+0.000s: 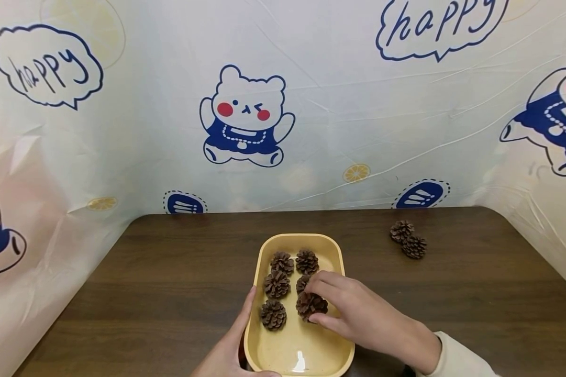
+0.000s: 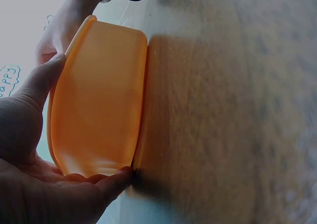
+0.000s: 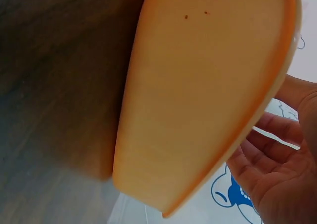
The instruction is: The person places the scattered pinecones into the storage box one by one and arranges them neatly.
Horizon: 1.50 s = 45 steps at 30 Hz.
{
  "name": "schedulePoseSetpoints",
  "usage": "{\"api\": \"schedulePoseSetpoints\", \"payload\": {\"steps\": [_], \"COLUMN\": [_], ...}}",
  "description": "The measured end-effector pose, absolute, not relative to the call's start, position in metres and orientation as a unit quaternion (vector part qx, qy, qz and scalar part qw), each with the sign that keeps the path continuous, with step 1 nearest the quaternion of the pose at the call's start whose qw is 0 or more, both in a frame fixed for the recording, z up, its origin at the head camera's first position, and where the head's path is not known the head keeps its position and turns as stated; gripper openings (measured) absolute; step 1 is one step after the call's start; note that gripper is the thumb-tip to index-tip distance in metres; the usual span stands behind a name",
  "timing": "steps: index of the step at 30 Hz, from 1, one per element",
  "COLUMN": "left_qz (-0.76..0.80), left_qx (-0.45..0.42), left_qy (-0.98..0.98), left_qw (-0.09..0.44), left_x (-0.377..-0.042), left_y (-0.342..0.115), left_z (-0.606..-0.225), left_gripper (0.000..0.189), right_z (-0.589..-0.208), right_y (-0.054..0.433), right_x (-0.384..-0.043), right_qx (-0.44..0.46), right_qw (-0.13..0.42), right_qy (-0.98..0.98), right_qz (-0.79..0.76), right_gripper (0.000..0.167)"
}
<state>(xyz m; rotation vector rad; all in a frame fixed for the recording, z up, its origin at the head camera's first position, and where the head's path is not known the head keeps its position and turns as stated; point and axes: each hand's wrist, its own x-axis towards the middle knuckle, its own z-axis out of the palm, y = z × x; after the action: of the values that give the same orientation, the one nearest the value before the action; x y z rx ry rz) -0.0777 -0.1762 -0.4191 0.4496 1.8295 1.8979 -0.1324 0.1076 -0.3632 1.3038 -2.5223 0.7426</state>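
Note:
A yellow rectangular tray (image 1: 306,345) stands on the table with several brown pine cones in two columns inside. My left hand (image 1: 231,335) holds the tray round its near left corner. In the left wrist view its thumb (image 2: 42,80) lies at the rim and the other fingers (image 2: 116,182) touch the outer wall. Over the tray's right side, my right hand (image 1: 353,309) pinches a pine cone (image 1: 312,306) between thumb and fingers. Another pine cone (image 1: 303,283), partly hidden by these fingers, lies just behind. In the right wrist view, the tray wall (image 3: 198,95) hides the fingertips.
Two more pine cones, one (image 1: 402,231) behind the other (image 1: 413,246), lie touching or nearly so at the back right of the dark wooden table (image 1: 169,293). A printed sheet (image 1: 330,104) with cartoon bears hangs behind and beside the table.

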Motion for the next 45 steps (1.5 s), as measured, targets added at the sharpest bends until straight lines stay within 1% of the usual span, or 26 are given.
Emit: {"api": "schedulePoseSetpoints", "payload": {"steps": [10, 19, 29, 45], "left_qz": [0.705, 0.7, 0.7, 0.689], "left_qx": [0.147, 0.16, 0.17, 0.163], "left_qy": [0.648, 0.654, 0.653, 0.667], "left_qw": [0.25, 0.237, 0.233, 0.231], "left_x": [-0.078, -0.077, -0.077, -0.078], "left_y": [-0.175, -0.176, -0.176, -0.177], "left_z": [-0.419, -0.419, -0.421, -0.42], "left_gripper": [0.134, 0.134, 0.134, 0.134], "right_z": [-0.37, -0.372, -0.375, -0.377], "right_y": [0.101, 0.096, 0.094, 0.093], "right_x": [-0.134, -0.136, -0.138, -0.139], "right_qx": [0.45, 0.438, 0.431, 0.436], "right_qw": [0.073, 0.048, 0.036, 0.043], "right_qy": [-0.858, -0.87, -0.874, -0.877], "right_qz": [0.236, 0.222, 0.221, 0.195], "right_gripper": [0.026, 0.027, 0.026, 0.027]}}
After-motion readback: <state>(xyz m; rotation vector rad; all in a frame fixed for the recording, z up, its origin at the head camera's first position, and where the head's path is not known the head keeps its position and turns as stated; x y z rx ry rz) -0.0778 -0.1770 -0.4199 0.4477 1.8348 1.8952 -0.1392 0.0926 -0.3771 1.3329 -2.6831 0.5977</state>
